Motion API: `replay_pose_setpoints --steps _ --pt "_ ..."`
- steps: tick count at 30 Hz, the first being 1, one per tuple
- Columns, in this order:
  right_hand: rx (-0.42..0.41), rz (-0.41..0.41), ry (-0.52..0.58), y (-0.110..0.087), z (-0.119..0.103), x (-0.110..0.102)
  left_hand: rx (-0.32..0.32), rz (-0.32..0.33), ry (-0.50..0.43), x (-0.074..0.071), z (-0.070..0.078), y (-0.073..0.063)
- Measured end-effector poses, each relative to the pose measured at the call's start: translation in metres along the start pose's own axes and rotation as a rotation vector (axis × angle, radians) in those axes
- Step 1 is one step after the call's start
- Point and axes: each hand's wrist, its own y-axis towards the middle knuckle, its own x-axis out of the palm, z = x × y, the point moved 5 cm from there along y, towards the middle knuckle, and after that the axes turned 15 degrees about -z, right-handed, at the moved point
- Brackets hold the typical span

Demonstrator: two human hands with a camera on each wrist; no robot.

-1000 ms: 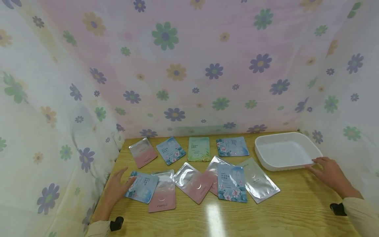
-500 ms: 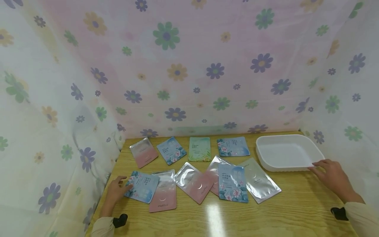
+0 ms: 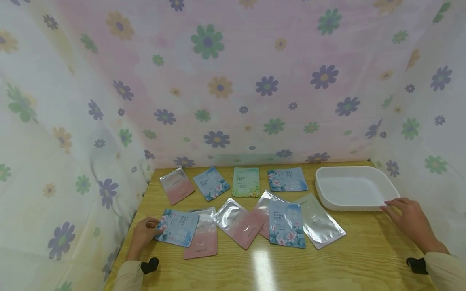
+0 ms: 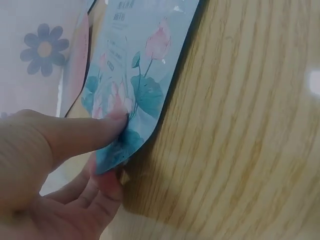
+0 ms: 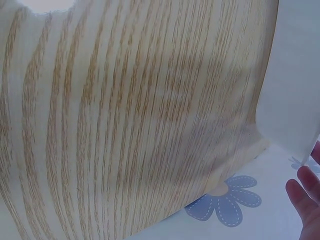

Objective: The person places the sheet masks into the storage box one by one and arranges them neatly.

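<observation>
With fingers of left hand: pinching left end of blue lotus-print sachet, thumb on top, partly over pink-silver sachet on table. With right hand: gripping white tray at near right corner.

Wood-grain table, flat sachets, white tray

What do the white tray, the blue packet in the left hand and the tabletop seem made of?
White tray: probably plastic, smooth and satin, from its rounded, moulded-looking corners.
Blue packet: likely plastic or foil film, softly shiny, from its thin edge and small glints.
Tabletop: wood or wood-look laminate, glossy, from streaked grain and a bright reflection.
</observation>
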Motion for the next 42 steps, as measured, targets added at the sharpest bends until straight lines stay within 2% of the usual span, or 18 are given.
replay_pose_setpoints --steps 6,13,23,30,34,37,42 --pt "0.015 -0.007 0.009 -0.001 0.000 0.000 0.003 -0.045 -0.067 0.001 -0.003 0.007" --pt "0.010 0.022 0.017 -0.001 0.004 0.002 0.003 -0.078 -0.185 0.001 -0.002 0.006" --pt "-0.011 0.068 -0.002 -0.002 0.003 0.003 -0.090 -0.180 -0.413 0.009 -0.019 -0.001" --pt "-0.064 0.093 -0.039 -0.001 0.003 0.006 -0.035 -0.185 -0.474 0.010 -0.018 -0.006" --pt "-0.149 0.133 -0.077 0.000 -0.002 0.008 -0.031 -0.170 -0.500 0.007 -0.017 -0.010" --pt "-0.197 0.153 -0.100 0.000 -0.004 0.010 -0.015 -0.155 -0.542 0.004 -0.015 -0.011" --pt "-0.232 0.160 -0.127 0.003 -0.004 0.014 0.042 -0.129 -0.645 0.000 -0.009 -0.013"
